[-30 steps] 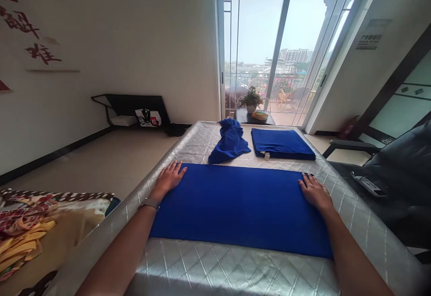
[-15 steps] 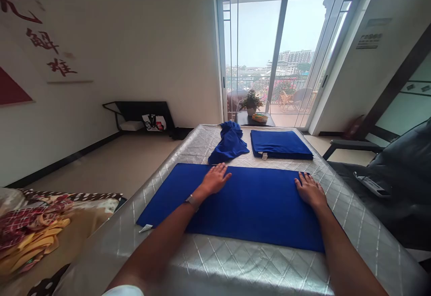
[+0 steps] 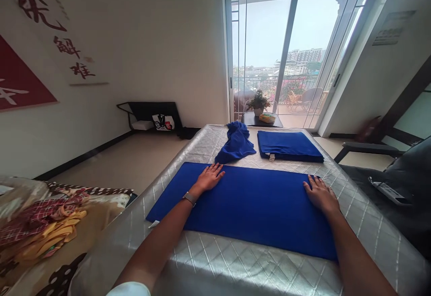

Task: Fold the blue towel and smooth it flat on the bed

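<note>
A blue towel lies flat as a wide rectangle in front of me, with a small white tag at its near left corner. My left hand rests open near its far edge, left of the middle, fingers spread on the cloth. At the far right corner, my right hand is also open and flat on the fabric. Beyond the towel lie a crumpled blue cloth and, to its right, a neat stack of folded blue towels with a white tag. Neither hand grips anything.
Everything blue sits on a silvery quilted mattress. On the left, a patterned bed holds rumpled clothes. A black armchair with a white device stands right. Behind are a small table with a potted plant and sliding glass doors.
The whole view has shifted slightly, so things appear further right. Both hands stay flat on the towel in nearly the same places.
</note>
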### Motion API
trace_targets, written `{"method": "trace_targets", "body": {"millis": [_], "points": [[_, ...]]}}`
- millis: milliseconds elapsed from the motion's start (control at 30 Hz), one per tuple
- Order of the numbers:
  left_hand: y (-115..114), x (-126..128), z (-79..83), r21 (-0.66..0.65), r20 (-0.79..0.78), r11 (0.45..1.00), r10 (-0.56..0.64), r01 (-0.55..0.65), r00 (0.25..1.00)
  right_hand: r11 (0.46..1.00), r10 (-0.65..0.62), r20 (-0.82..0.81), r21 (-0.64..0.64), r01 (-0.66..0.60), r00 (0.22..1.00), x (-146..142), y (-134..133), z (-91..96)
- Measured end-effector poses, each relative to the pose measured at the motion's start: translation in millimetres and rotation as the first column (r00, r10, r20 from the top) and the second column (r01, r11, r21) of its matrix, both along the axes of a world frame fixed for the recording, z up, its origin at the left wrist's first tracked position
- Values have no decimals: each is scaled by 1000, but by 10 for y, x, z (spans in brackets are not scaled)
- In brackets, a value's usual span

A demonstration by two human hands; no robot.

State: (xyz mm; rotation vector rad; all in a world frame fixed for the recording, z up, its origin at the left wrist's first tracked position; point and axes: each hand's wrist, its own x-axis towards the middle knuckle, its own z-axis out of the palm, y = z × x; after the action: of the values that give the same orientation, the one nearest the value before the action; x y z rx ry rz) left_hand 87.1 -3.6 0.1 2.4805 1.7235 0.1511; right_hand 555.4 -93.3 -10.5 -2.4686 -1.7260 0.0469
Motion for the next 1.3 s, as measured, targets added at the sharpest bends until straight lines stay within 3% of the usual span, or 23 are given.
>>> {"method": "trace_targets", "body": {"millis": [167, 267, 367, 533, 667, 833, 933, 1000, 1133, 1300], "points": [[100, -713, -22, -7, -29, 979, 206, -206, 978, 1000, 13, 28, 10, -14, 1000, 42, 14, -46], [144, -1007, -58, -9, -39, 953, 301, -302, 953, 1000, 11, 45, -5, -11, 999, 67, 38, -67], [162, -1132, -91, -2, -35, 939, 345, -345, 938, 1000, 8, 53, -27, -6, 999, 97, 52, -75], [159, -1116, -124, 34, -10, 936, 351, -351, 936, 1000, -21, 122, 4, 20, 992, 20, 19, 8], [160, -1097, -140, 46, 20, 932, 358, -358, 934, 985, 142, 157, 74, -155, 977, -504, 55, 164], [169, -1092, -156, 51, 29, 930, 363, -364, 931, 892, 450, 23, 43, -451, 893, -1673, 248, 290], [174, -1093, -163, 50, 34, 928, 368, -370, 929, 853, 521, -33, 30, -521, 853, -2172, 368, 278], [176, -1095, -161, 46, 34, 927, 370, -371, 928, 856, 517, -46, 2, -518, 855, -2292, 421, 233], [169, -1095, -144, 23, 30, 928, 372, -373, 928, 886, 458, -21, -65, -458, 889, -2004, 434, 118], [145, -1088, -121, 38, 2, 928, 370, -370, 929, 948, 310, 47, -86, -306, 949, -906, 307, -1]]}}
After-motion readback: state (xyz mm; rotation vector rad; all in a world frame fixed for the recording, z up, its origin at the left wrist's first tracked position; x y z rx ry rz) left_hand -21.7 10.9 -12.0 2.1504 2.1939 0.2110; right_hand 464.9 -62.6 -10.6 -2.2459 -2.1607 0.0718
